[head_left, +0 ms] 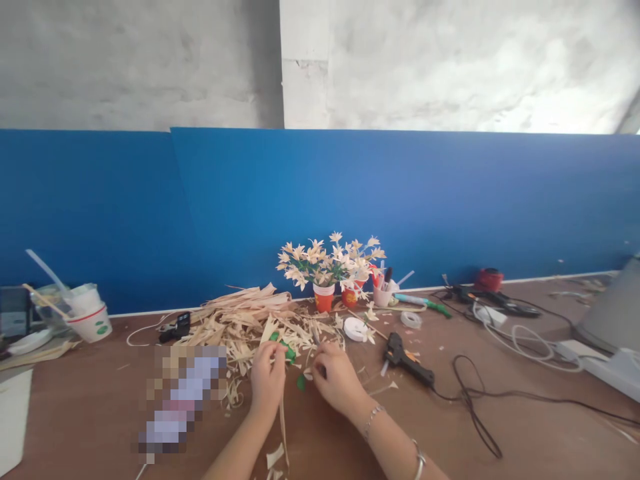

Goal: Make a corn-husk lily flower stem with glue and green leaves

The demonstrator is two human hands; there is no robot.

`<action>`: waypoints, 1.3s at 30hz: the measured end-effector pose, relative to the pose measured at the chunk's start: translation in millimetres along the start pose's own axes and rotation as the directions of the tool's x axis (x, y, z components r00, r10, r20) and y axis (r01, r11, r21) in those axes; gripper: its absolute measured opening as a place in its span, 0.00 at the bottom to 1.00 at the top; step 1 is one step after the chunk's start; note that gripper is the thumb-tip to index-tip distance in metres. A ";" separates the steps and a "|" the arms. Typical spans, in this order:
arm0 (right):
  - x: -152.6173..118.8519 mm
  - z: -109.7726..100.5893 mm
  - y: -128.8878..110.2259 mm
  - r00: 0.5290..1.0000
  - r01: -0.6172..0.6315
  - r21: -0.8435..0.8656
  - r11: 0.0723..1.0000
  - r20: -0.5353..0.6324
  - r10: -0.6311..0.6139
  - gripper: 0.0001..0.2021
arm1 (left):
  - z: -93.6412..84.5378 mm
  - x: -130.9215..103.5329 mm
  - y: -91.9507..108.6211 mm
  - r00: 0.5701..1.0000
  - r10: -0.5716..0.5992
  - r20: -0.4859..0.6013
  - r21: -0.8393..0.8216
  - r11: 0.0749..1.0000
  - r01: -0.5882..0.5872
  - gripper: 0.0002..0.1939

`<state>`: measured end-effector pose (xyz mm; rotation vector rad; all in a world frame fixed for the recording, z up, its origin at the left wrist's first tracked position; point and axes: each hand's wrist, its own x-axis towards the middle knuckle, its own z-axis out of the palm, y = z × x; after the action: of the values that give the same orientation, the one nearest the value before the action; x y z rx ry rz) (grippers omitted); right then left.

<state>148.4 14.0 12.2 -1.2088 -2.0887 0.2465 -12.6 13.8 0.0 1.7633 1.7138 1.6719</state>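
My left hand (pixel 269 377) is closed in a pinch on a pale dried-husk strip (pixel 283 430), whose long end hangs toward the table's near edge. Just beyond its fingertips lies a bright green piece (pixel 289 352). To the right, my right hand (pixel 337 380) is curled round a slim pointed tool (pixel 315 335), mostly hidden by the fingers; its kind is unclear. The hands are a short way apart, with a small green scrap (pixel 301 382) between them. A heap of pale husk strips (pixel 240 320) spreads beyond my left hand.
Pale flowers (pixel 315 257) stand in red cups (pixel 324 300) by the blue partition (pixel 300 193). White tape (pixel 355 329) and a black glue gun (pixel 407 360) with a trailing cord lie rightward. A pixelated patch (pixel 183 400) covers something leftward, near a white cup (pixel 93 323).
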 end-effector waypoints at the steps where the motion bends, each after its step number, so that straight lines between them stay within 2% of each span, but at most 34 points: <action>1: -0.5 0.8 1.2 0.999 0.004 -0.016 1.000 0.045 -0.004 0.09 | -1.8 1.6 -1.8 0.999 -0.044 -0.003 -0.048 0.998 0.044 0.12; 4: -1.9 4.0 4.0 0.994 -0.007 -0.068 0.998 0.104 0.015 0.08 | -4.4 4.1 -6.1 0.990 -0.141 -0.025 -0.093 0.986 0.138 0.11; 7: -3.1 5.9 5.5 0.992 -0.043 -0.077 0.996 0.113 0.052 0.07 | -4.3 3.6 -10.1 0.992 -0.127 0.025 0.004 0.992 0.127 0.12; 11: -3.4 6.2 5.9 0.993 -0.060 -0.051 0.997 0.096 0.065 0.08 | -2.6 -0.5 -11.7 0.983 -0.031 0.182 0.239 0.971 -0.013 0.19; 14: -3.0 5.6 6.0 0.995 -0.061 -0.028 0.998 0.074 0.063 0.07 | -2.2 -2.7 -10.6 0.972 0.036 0.234 0.361 0.925 -0.122 0.21; 21: -2.8 5.9 6.7 0.996 -0.063 -0.032 0.997 0.063 0.065 0.07 | -7.3 0.3 -10.9 0.970 0.011 0.241 0.524 0.840 -0.140 0.25; 26: -2.7 7.3 6.6 0.997 -0.058 -0.032 0.998 0.050 0.060 0.07 | -8.9 1.0 -8.4 0.979 0.007 0.203 0.547 0.829 -0.119 0.21; 30: -1.8 7.1 6.2 0.997 -0.074 0.036 0.997 0.015 0.074 0.07 | -8.3 1.6 -6.2 0.988 0.012 0.153 0.466 0.881 -0.083 0.19; 32: -0.9 7.2 5.5 0.995 -0.091 0.115 0.989 -0.018 0.094 0.07 | -6.5 2.1 -5.6 0.992 0.027 0.119 0.344 0.937 -0.067 0.17; 34: 0.3 7.9 4.7 0.988 -0.130 0.233 0.964 -0.049 0.145 0.06 | -3.6 2.0 -4.3 0.994 0.042 0.101 0.152 0.987 -0.057 0.16; 36: 1.3 8.9 3.8 0.971 -0.194 0.397 0.897 -0.055 0.234 0.05 | -0.3 0.6 -1.7 0.993 0.020 0.116 -0.048 0.999 -0.014 0.16; 39: 2.3 9.4 1.8 0.940 -0.276 0.633 0.724 0.020 0.341 0.09 | 3.9 -3.6 4.1 0.984 -0.038 0.174 -0.226 0.971 0.078 0.16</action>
<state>142.7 18.6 5.4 -1.0983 -1.5004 0.9461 -6.2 11.8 -0.4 1.6765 1.4206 1.5762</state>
